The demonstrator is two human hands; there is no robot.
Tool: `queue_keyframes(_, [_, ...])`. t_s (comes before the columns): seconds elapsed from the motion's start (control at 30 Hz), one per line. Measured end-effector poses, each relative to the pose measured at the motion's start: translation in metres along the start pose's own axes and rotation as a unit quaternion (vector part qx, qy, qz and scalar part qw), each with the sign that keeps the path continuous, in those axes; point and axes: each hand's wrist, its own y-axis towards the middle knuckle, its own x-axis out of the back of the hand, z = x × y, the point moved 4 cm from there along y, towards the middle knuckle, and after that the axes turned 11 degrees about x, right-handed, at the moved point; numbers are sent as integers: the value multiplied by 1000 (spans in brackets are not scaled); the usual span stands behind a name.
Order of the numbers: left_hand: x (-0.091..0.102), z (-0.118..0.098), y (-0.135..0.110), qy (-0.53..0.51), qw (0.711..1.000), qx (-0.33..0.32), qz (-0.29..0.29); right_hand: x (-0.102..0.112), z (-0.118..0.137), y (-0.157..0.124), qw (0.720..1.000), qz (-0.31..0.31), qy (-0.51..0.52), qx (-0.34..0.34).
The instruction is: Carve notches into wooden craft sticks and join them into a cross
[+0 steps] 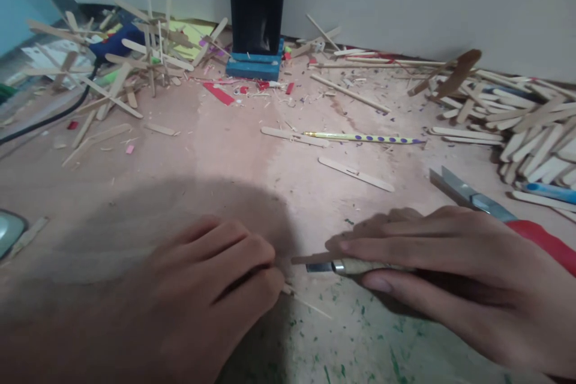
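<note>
My right hand (pixel 454 270) lies low over the table with thumb and fingers closed around the pale handle of a small craft knife (pixel 319 267). The knife's short flat blade points left, with a shiny metal collar behind it. My left hand (pixel 225 276) is closed in a pinch facing the blade, a small gap away. From under its fingertips the end of a thin wooden stick (pixel 287 290) sticks out; the rest is hidden. A fine wood sliver (pixel 315 307) lies just right of it.
Red-handled scissors (pixel 495 207) lie beside my right hand. Ahead are a popsicle stick (pixel 355 174) and a spotted pencil (pixel 364 137). A stick pile (pixel 540 126) stands at right, a jumble of sticks (pixel 121 81) at left. A black upright (pixel 256 6) on a blue base stands behind.
</note>
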Motion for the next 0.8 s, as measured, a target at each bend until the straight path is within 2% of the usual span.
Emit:
queue_keyframes(0.2, [5, -3, 1, 37, 999, -27, -16, 2, 0, -4, 999, -12, 19, -31])
queue_keyframes(0.4, [5, -4, 1, 8, 999, -48, 24, 1, 1, -4, 1000, -10, -8, -21])
queue_keyframes(0.53, [3, -3, -1, 5, 1000, -7, 3, 0, 1, -7, 1000, -1, -15, -15])
queue_keyframes(0.8, [1, 0, -1, 22, 999, -17, 21, -1, 0, -3, 1000, 1, -1, -8])
